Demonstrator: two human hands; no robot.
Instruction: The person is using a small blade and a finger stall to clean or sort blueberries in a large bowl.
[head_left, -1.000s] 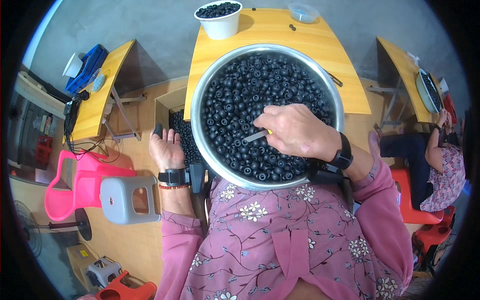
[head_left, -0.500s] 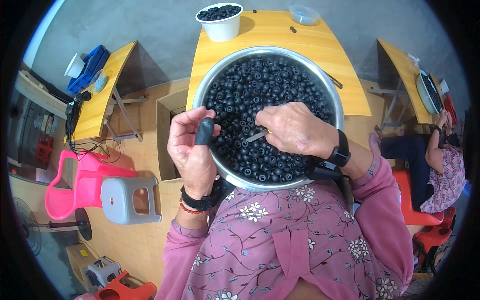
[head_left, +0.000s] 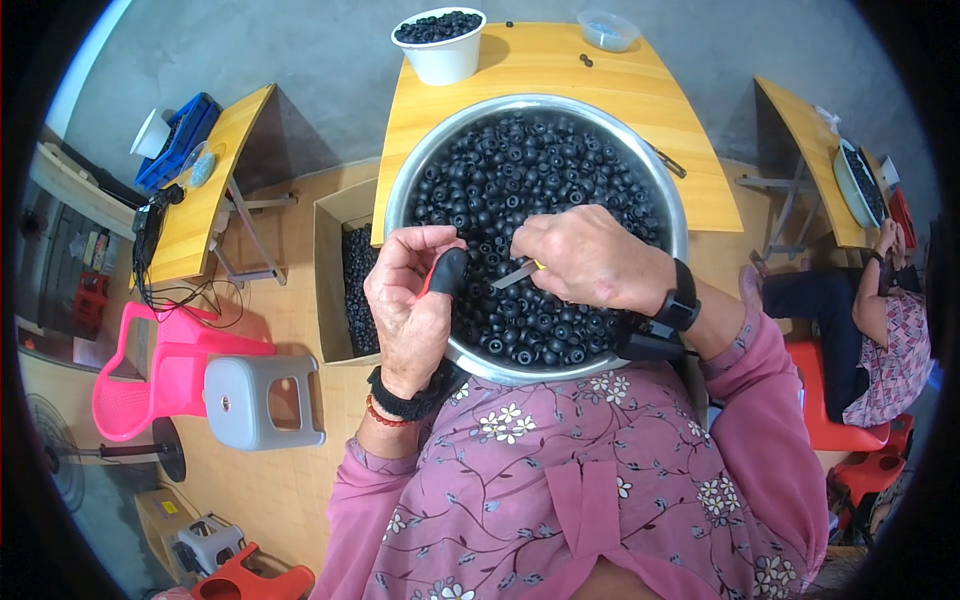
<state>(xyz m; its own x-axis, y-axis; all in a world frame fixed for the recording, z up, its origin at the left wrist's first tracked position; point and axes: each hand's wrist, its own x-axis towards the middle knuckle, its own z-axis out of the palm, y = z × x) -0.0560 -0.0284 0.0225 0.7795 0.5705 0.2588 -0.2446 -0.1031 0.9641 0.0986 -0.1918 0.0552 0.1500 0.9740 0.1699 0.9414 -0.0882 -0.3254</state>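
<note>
A big round metal basin [head_left: 672, 190] in front of me is filled with small black ring-shaped parts [head_left: 530, 160] with holes in the middle. Over its left side my left hand [head_left: 410, 300] is closed in a pinch, a black cover on the thumb. What sits between those fingertips, if anything, is too hidden to make out. My right hand [head_left: 595, 255] grips a small knife [head_left: 515, 274] above the parts. Its bare blade points left toward my left hand, and a bit of yellow handle shows at my fingers.
The basin overlaps the near end of a wooden table [head_left: 640, 95]. A white tub [head_left: 440, 55] of black parts and a clear bowl [head_left: 608, 32] stand on its far end. A cardboard box [head_left: 330, 270] with black parts is at left. Stools [head_left: 245, 400] stand left; another person [head_left: 880, 330] sits right.
My left hand has moved right over the basin, closer to the blade, and its fingers have drawn together. The black parts in the cardboard box now show. My right hand has hardly moved.
</note>
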